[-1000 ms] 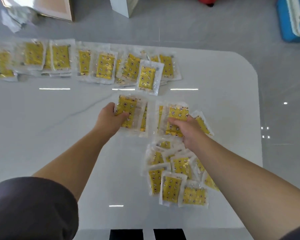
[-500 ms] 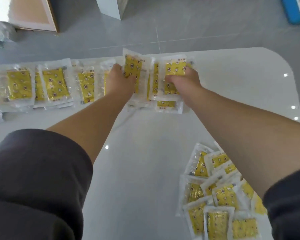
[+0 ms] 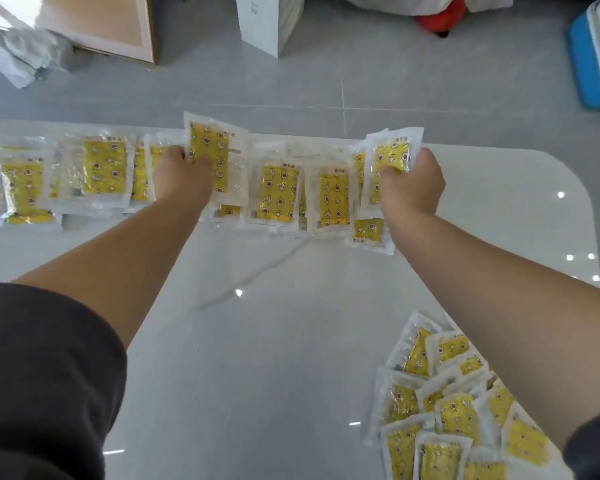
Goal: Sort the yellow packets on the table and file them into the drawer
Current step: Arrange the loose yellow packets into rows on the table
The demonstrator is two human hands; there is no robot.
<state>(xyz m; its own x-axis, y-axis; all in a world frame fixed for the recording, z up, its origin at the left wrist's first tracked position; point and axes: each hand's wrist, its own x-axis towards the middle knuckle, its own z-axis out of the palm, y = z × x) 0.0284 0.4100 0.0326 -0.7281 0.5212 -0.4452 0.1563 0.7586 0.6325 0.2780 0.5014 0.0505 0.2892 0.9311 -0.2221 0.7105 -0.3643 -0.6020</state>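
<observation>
Left hand pinches a few yellow packets, right hand grips its own bunch, both over the sorted row at the worktop's far edge, probably to extend it; unsorted pile sits near-right, drawer out of view.

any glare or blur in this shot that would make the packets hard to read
Head view: small light glints dot the glossy white table, mostly toward its right edge; the clear wrappers on the row of yellow packets shine, and those at far left look washed out; wide-angle stretch shows toward the frame edges; packet print is too soft to read.
</observation>
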